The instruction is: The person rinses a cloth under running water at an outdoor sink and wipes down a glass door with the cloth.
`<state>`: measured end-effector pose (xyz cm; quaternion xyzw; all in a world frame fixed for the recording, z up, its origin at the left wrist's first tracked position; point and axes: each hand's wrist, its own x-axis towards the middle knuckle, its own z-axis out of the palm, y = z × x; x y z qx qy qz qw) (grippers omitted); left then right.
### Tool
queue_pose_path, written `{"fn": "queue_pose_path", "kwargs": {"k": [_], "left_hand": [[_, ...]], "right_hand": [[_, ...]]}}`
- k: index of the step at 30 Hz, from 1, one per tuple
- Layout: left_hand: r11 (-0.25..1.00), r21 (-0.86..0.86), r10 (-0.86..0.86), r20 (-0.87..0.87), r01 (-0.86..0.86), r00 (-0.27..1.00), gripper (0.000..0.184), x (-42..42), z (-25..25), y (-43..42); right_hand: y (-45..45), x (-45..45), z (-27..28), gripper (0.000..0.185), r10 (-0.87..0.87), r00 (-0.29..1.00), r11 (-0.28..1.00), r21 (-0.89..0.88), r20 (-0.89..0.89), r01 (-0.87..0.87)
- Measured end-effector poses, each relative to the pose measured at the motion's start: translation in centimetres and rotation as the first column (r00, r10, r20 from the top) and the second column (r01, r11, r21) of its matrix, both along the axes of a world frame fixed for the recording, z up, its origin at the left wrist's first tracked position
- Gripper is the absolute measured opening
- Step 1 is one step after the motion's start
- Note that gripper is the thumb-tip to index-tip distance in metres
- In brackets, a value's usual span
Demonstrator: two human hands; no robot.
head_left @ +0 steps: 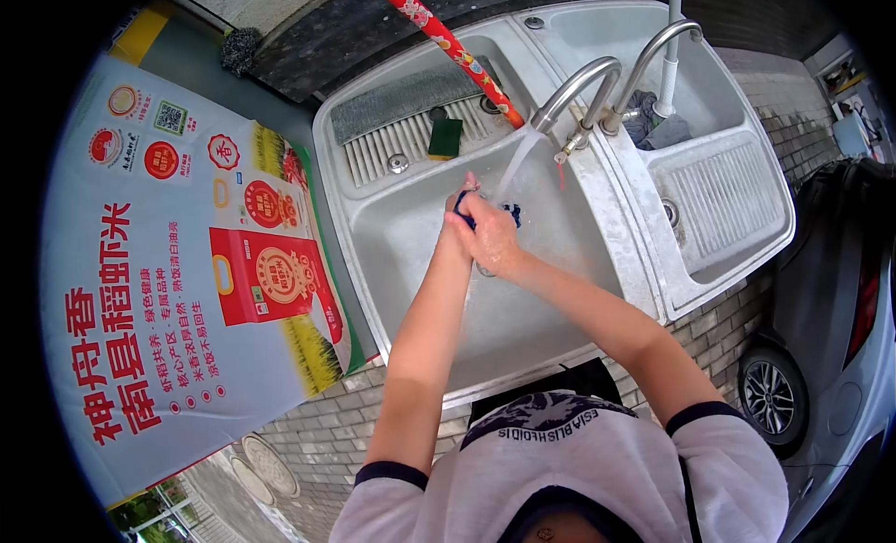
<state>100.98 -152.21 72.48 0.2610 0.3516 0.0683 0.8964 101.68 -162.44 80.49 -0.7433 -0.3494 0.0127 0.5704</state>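
Both hands are together over the left sink basin [504,328], close to the running water [511,174]. My left hand [466,190] is closed, with a bunched dark blue cloth [461,208] showing at its fingers. My right hand [495,233] presses against the left hand, its fingers wrapped round the same cloth. Part of the dark blue material sticks out on the right side, beside the stream. Much of the cloth is hidden by the fingers. Water flows from the near curved metal faucet [583,73].
A green and yellow sponge [446,138] lies on the ribbed drainboard [373,160], near a grey mat [401,107]. A red patterned pole [448,43] slants down to the sink. Grey cloth [644,123] sits in the right basin. A printed banner [187,263] stands left; a car [831,356] right.
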Motion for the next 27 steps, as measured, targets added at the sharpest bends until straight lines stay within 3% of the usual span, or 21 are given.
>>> {"fn": "queue_pose_path", "kwargs": {"k": [2, 3, 4, 6, 7, 8, 9, 10, 11, 12, 13, 14, 15, 16, 17, 18, 20, 22, 24, 26, 27], "left_hand": [[1.0, 0.008, 0.009, -0.065, -0.008, 0.998, 0.031, -0.9, -1.0, 0.4], [0.956, -0.294, 0.074, 0.238, -0.001, 0.968, 0.031, -1.3, -0.6, -0.7], [0.957, -0.29, 0.071, 0.231, -0.001, 0.97, 0.031, -1.1, 1.1, -2.1], [0.998, 0.067, -0.008, -0.172, 0.02, 0.985, 0.024, -0.4, 4.9, -4.2], [0.999, 0.035, -0.008, -0.101, 0.011, 0.995, 0.028, -0.3, 5.0, -4.3], [0.999, 0.034, -0.005, -0.102, 0.008, 0.995, 0.028, -0.6, 5.2, -3.9], [0.993, 0.059, -0.101, 0.025, 0.1, 0.995, 0.026, -1.0, 6.6, -3.3], [0.978, 0.096, -0.199, 0.148, 0.186, 0.969, 0.024, -1.2, 8.0, -3.1], [0.902, 0.35, -0.281, 0.037, 0.252, 0.959, 0.02, -1.4, 9.2, -3.4], [0.904, 0.348, -0.279, 0.036, 0.249, 0.96, 0.02, -1.5, 8.7, -3.0], [0.8, 0.556, -0.26, -0.02, 0.227, 0.965, 0.02, -1.5, 8.2, -2.3], [0.649, 0.732, -0.228, -0.071, 0.206, 0.971, 0.02, -1.6, 7.6, -2.0], [0.62, 0.778, -0.161, 0.005, 0.097, 0.987, 0.016, -1.5, 8.8, -2.2], [0.62, 0.779, -0.162, 0.003, 0.099, 0.987, 0.016, -1.6, 9.8, -2.4], [0.625, 0.775, -0.163, 0.011, 0.095, 0.987, 0.015, -1.8, 10.8, -2.6], [0.631, 0.771, -0.164, 0.019, 0.09, 0.986, 0.014, -2.1, 11.2, -2.8], [0.61, 0.79, -0.197, 0.065, 0.07, 0.978, 0.016, -2.7, 10.7, -2.9], [0.537, 0.843, -0.053, 0.078, -0.037, 0.996, 0.022, -2.9, 11.3, -3.0], [0.525, 0.85, -0.053, 0.072, -0.033, 0.996, 0.024, -3.3, 12.0, -2.1], [0.254, 0.962, -0.078, -0.079, 0.097, 0.994, 0.02, -3.4, 13.4, -1.1], [0.174, 0.974, -0.019, -0.147, 0.148, 0.989, 0.017, -3.3, 14.2, -0.7]], "right_hand": [[0.9, 1.2, -2.6, 0.038, -0.053, 0.997, 0.997, -0.046, 0.059, 0.056], [1.7, 1.8, -3.9, 0.039, -0.099, 0.989, 0.991, -0.083, 0.113, 0.109], [2.0, 3.5, -5.0, 0.039, -0.101, 0.989, 0.991, -0.08, 0.105, 0.11], [1.4, 7.2, -6.6, 0.041, -0.108, 0.986, 0.961, -0.269, -0.13, 0.07], [1.1, 7.7, -6.2, 0.041, -0.106, 0.986, 0.96, -0.271, -0.13, 0.067], [0.9, 8.0, -5.8, 0.041, -0.038, 0.953, 0.982, -0.19, -0.299, -0.02], [0.6, 8.2, -5.5, 0.041, 0.041, 0.89, 0.991, -0.094, -0.454, -0.093], [0.2, 8.3, -6.0, 0.041, 0.043, 0.89, 0.991, -0.095, -0.455, -0.096], [-0.3, 8.3, -6.6, 0.042, 0.194, 0.771, 0.981, 0.118, -0.607, -0.154], [-0.7, 8.2, -6.9, 0.046, 0.36, 0.616, 0.929, 0.332, -0.7, -0.165], [-1.3, 7.6, -7.3, 0.045, 0.481, 0.533, 0.871, 0.45, -0.696, -0.197], [-2.0, 7.0, -7.6, 0.045, 0.481, 0.531, 0.871, 0.449, -0.697, -0.199], [-2.7, 6.4, -7.2, 0.043, 0.448, 0.726, 0.89, 0.188, -0.522, -0.414], [-3.1, 6.2, -7.1, 0.041, 0.463, 0.839, 0.848, -0.133, -0.284, -0.513], [-2.7, 6.5, -8.9, 0.033, 0.518, 0.767, 0.787, -0.139, -0.379, -0.601], [-2.5, 6.5, -8.9, 0.033, 0.517, 0.767, 0.788, -0.138, -0.38, -0.6], [-1.8, 6.5, -8.8, 0.027, 0.358, 0.817, 0.914, -0.01, -0.452, -0.406], [-1.4, 7.6, -8.6, 0.028, 0.374, 0.781, 0.907, 0.023, -0.501, -0.42], [-1.4, 7.8, -9.1, 0.03, 0.385, 0.556, 0.922, 0.283, -0.737, -0.263], [-1.8, 8.5, -9.3, 0.025, 0.405, 0.534, 0.914, 0.309, -0.742, -0.264], [-2.0, 8.9, -8.7, 0.022, 0.429, 0.48, 0.903, 0.363, -0.765, -0.228]]}}
